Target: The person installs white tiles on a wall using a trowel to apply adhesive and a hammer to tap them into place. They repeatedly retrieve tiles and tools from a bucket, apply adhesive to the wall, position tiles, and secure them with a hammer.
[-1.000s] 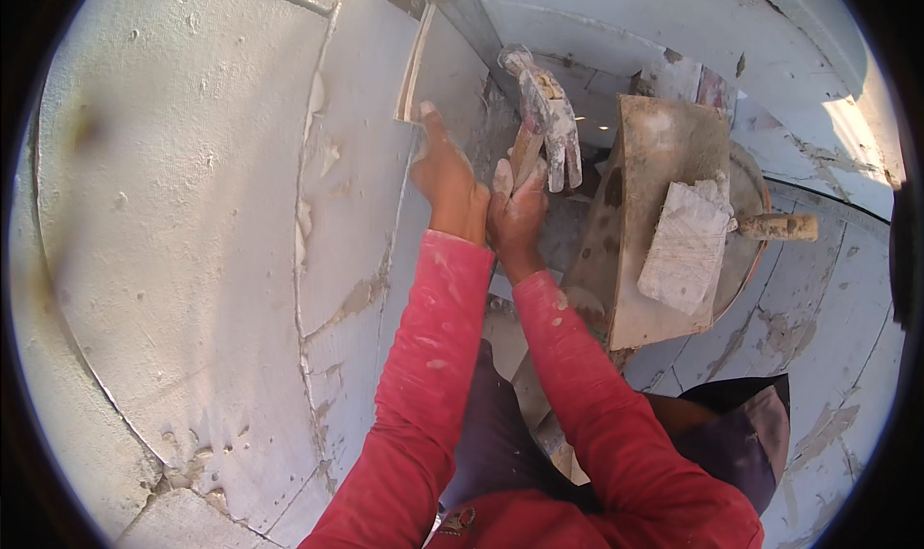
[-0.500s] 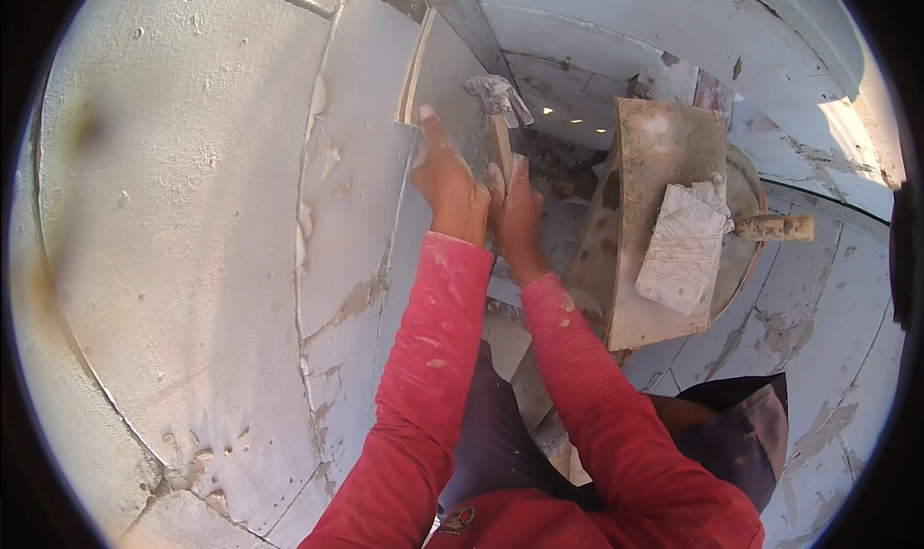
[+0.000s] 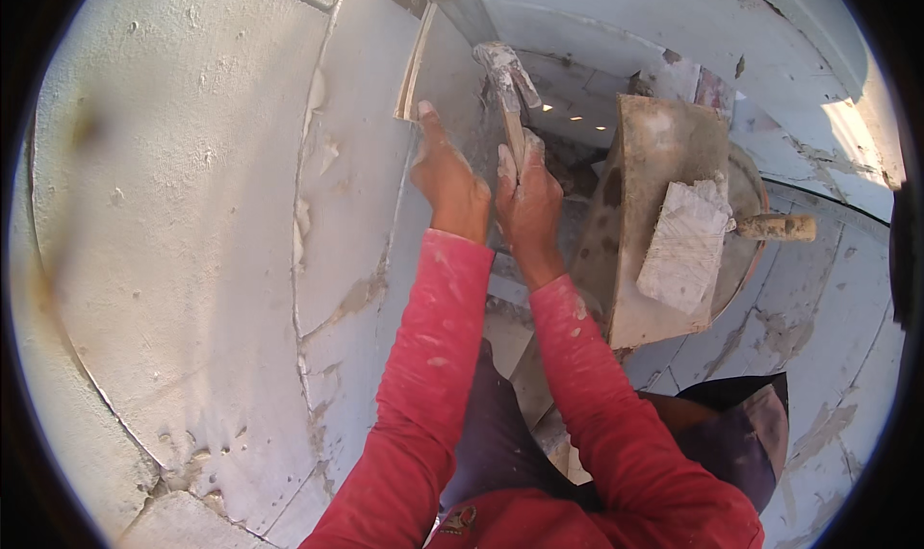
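My right hand (image 3: 531, 203) is closed around the wooden handle of a claw hammer (image 3: 505, 73), whose head is smeared with whitish mortar. The hammer head is raised, apart from the panel beside it. To its left, my left hand (image 3: 450, 188) holds the lower end of a flat grey tile (image 3: 445, 68) with pale, layered edges, which stands against the light wall. One digit presses on the tile's lower corner; the other fingers are mostly hidden. Both hands are dusty, with the wrists close together.
At right, a curved, stained board (image 3: 664, 145) lies over a round tub (image 3: 746, 188). On it rests a mortar-caked trowel (image 3: 683, 246) with a wooden handle (image 3: 775, 227). A large pale tiled wall (image 3: 192, 212) fills the left side. More tiled surface (image 3: 808, 308) lies at right.
My right hand has drawn the hammer up and slightly to the right, away from the tile. My left hand and the tile have hardly moved.
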Tool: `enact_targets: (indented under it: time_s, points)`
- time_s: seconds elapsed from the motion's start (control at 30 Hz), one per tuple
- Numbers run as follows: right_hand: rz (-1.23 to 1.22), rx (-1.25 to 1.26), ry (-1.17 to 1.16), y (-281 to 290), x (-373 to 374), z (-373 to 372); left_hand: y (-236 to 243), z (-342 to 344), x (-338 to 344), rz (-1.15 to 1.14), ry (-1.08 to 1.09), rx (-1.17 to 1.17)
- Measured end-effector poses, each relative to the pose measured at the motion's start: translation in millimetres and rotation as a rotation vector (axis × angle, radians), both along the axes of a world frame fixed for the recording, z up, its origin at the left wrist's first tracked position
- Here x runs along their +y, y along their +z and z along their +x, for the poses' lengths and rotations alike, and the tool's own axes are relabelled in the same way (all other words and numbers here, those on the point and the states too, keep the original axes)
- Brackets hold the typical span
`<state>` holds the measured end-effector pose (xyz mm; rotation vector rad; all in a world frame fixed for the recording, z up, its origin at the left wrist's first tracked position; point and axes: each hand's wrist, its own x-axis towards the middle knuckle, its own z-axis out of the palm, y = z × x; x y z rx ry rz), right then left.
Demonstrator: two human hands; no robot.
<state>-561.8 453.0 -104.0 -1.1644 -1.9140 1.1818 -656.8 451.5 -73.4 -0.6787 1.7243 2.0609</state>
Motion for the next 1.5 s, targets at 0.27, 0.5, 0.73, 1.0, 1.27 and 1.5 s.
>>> enact_targets:
  time_s: [0.27,0.5,0.73,1.0,1.27,1.5]
  points:
    - [-0.023,-0.350,0.144,15.1,20.3,20.6,-3.0,2.6,2.3,-0.022,0.020,-0.023]
    - [0.069,-0.093,0.163,37.1,23.1,7.5,0.6,4.9,2.2,0.014,-0.006,-0.028]
    - [0.012,-0.222,0.193,49.0,25.7,11.5,3.7,2.6,-6.2,0.050,0.001,-0.016]
    - [-0.290,-0.040,0.087,18.8,-0.5,7.3,2.1,2.5,-6.2,0.008,-0.023,-0.017]
    - [-0.139,0.060,-0.003,-0.4,-9.7,-0.2,1.3,3.3,-0.1,0.016,-0.008,-0.014]
    - [-0.164,0.124,-0.080,7.3,-9.0,-2.4,0.2,0.5,-3.4,0.029,0.000,-0.003]
